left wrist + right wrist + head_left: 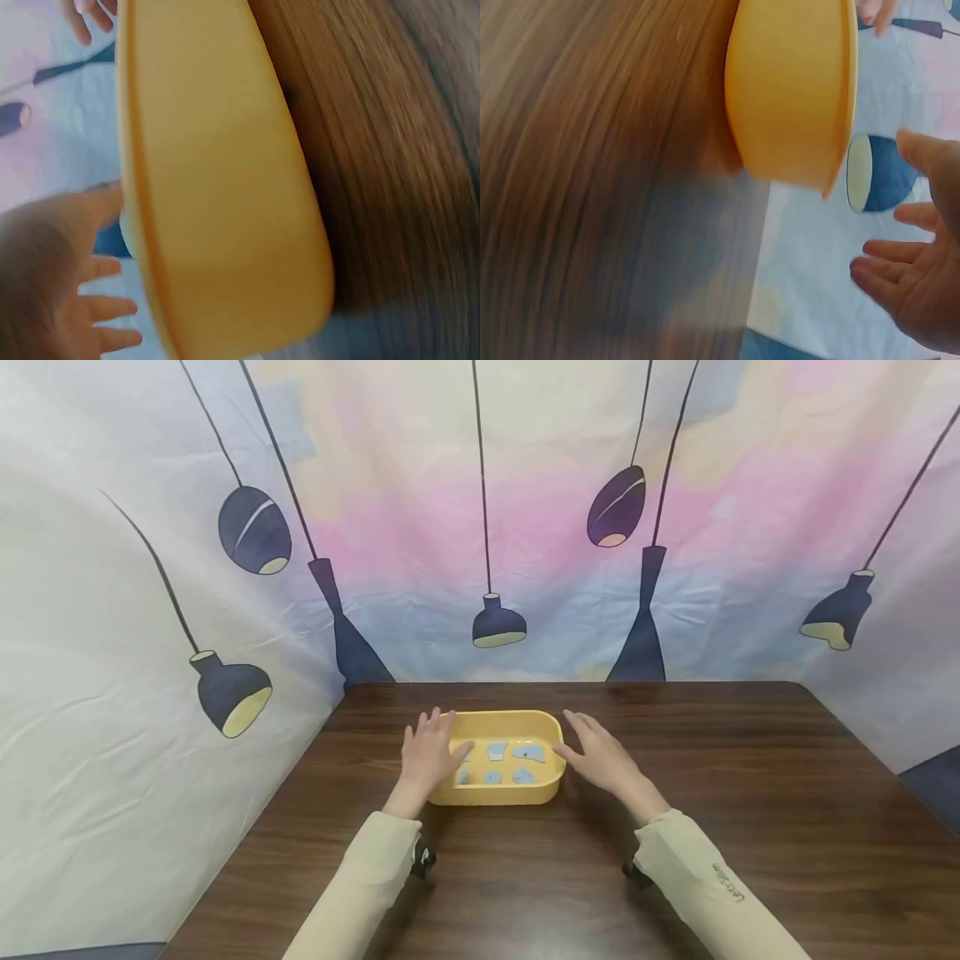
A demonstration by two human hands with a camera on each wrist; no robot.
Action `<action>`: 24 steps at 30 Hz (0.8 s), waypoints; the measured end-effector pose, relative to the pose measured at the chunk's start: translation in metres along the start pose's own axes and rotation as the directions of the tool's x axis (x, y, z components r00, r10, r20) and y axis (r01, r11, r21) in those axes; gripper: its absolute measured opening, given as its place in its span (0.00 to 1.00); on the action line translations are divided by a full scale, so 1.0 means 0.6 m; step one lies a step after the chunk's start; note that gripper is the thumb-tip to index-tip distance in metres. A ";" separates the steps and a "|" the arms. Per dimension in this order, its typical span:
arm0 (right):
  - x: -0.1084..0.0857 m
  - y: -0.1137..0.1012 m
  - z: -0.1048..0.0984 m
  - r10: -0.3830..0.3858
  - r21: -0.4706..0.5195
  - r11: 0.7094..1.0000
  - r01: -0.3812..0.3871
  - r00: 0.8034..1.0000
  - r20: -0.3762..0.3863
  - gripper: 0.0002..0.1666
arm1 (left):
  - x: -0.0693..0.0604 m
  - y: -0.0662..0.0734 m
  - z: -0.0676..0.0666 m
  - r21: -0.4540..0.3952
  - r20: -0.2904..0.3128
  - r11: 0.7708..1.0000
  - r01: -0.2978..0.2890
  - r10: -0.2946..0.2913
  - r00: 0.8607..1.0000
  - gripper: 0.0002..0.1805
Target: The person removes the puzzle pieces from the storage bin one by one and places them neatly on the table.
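A yellow rectangular tray (495,795) with rounded corners stands on the table, several flat light-blue pieces with uneven outlines lying on its floor; one is a piece (528,752) at the right. My left hand (431,756) is over the tray's left end with fingers spread, the thumb reaching across the rim; whether it touches the rim I cannot tell. Just beyond the right end is my right hand (603,764), fingers extended and nothing held. The right wrist view shows a gap between that hand and the tray wall (791,97). The left wrist view shows the tray's long outer side (217,172).
The dark brown wood-grain table (750,827) reaches back to a hanging cloth (420,527) printed with lamps. Pale cloth (90,760) also borders the left side. Dark bands are on both wrists at the cuffs.
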State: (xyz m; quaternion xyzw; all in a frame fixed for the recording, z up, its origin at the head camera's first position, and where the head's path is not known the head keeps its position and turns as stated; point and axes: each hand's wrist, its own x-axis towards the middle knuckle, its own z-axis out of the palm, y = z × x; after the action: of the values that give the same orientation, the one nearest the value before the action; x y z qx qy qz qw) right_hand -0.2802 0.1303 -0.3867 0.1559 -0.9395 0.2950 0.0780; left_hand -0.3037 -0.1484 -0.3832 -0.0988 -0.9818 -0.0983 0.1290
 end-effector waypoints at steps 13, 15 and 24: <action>0.053 -0.053 0.075 -0.011 0.195 0.981 -0.009 0.995 0.101 0.24 | 0.017 -0.066 0.024 -0.131 0.006 0.959 0.250 -0.251 0.968 0.27; 0.057 -0.058 0.084 0.010 0.218 0.975 -0.037 0.993 0.121 0.23 | 0.018 -0.072 0.026 -0.174 -0.011 0.953 0.246 -0.252 0.968 0.23; 0.076 -0.068 0.106 0.079 0.206 0.969 -0.136 0.962 0.263 0.27 | 0.024 -0.092 0.038 -0.301 -0.011 0.926 0.228 -0.243 0.970 0.19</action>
State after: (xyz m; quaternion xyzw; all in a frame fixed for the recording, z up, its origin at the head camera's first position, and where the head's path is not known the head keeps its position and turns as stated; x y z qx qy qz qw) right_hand -0.3127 0.0504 -0.4062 0.1484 -0.9100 0.3795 -0.0762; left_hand -0.3347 -0.1943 -0.4101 0.0038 -0.9571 -0.2622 0.1234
